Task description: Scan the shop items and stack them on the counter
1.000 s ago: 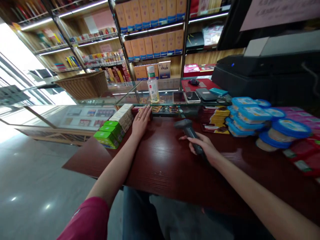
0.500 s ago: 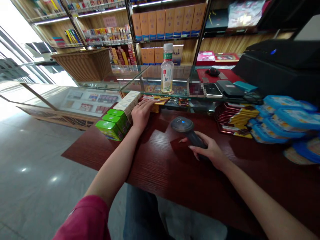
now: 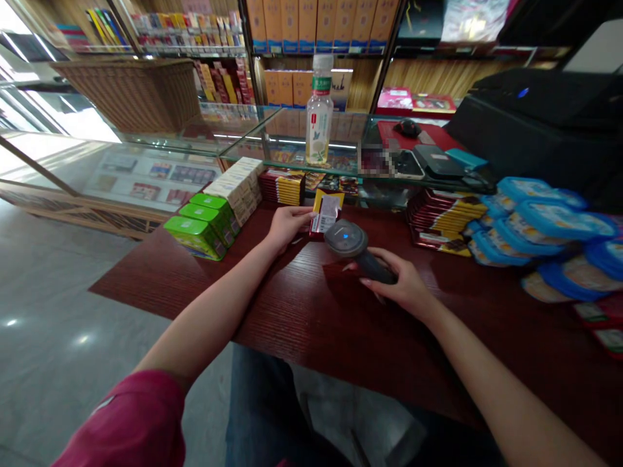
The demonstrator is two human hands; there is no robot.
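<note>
My left hand [image 3: 291, 227] is closed on the edge of a chocolate bar [image 3: 327, 213] in a yellow and dark red wrapper, its printed back with a barcode turned up. In my right hand [image 3: 402, 282] is a dark grey barcode scanner [image 3: 346, 239], my fingers wrapped round its handle. The scanner's head, with a small blue light, is close beside the bar and overlaps its lower right corner in the view. Behind my left hand lies a stack of similar chocolate bars [image 3: 283, 188], next to a row of pale small boxes [image 3: 238, 185].
Green tins [image 3: 197, 227] stand at the counter's left. More chocolate bars [image 3: 440, 220] and blue-lidded tubs [image 3: 540, 217] are piled on the right. A bottle [image 3: 320, 113], a phone [image 3: 407, 164] and a mouse [image 3: 407, 128] are on the glass case behind. A wicker basket [image 3: 141, 94] is farther left.
My left hand has come from the stack at the back toward the scanner, bringing one chocolate bar with it. My right hand still holds the scanner. The view has shifted a little.
</note>
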